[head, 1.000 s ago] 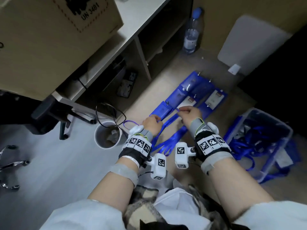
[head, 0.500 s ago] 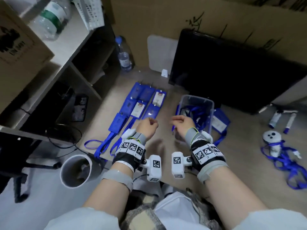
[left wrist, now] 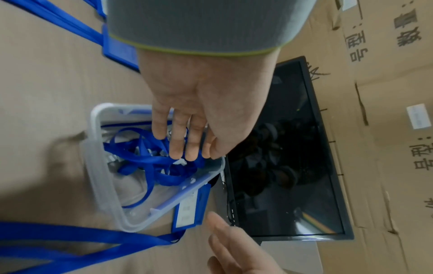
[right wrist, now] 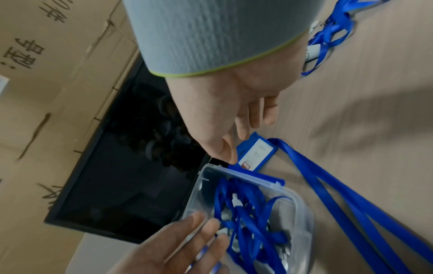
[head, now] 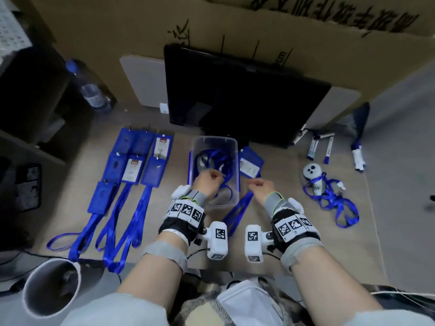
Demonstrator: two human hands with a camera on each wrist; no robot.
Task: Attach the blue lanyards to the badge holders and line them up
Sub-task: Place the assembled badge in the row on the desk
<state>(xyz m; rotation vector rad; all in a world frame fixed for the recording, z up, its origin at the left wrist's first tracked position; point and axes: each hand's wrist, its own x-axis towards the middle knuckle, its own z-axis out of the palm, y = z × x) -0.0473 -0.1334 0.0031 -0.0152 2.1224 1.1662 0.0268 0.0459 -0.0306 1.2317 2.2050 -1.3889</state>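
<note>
A clear plastic container [head: 214, 140] holds a tangle of blue lanyards [head: 216, 158]. My left hand [head: 209, 182] hangs over it, and in the left wrist view its straight fingers [left wrist: 175, 148] point down at the lanyards [left wrist: 140, 153] and hold nothing. My right hand [head: 259, 187] hovers just right of the container with loosely curled, empty fingers. Below it lies a blue badge holder [right wrist: 257, 153] with its lanyard [right wrist: 328, 185] attached. Several finished badge holders [head: 131, 165] lie in rows at the left, their lanyards [head: 122, 220] trailing toward me.
A black monitor [head: 244, 95] leans against cardboard boxes [head: 235, 27] behind the container. At the right lie a loose lanyard pile [head: 329, 198] and markers [head: 327, 149]. A water bottle [head: 91, 90] stands at the back left, a white cup [head: 50, 288] at the near left.
Both hands left the lined-up badge holders and moved right. The left hand now hangs over the container, the right beside it. The head view swung right too.
</note>
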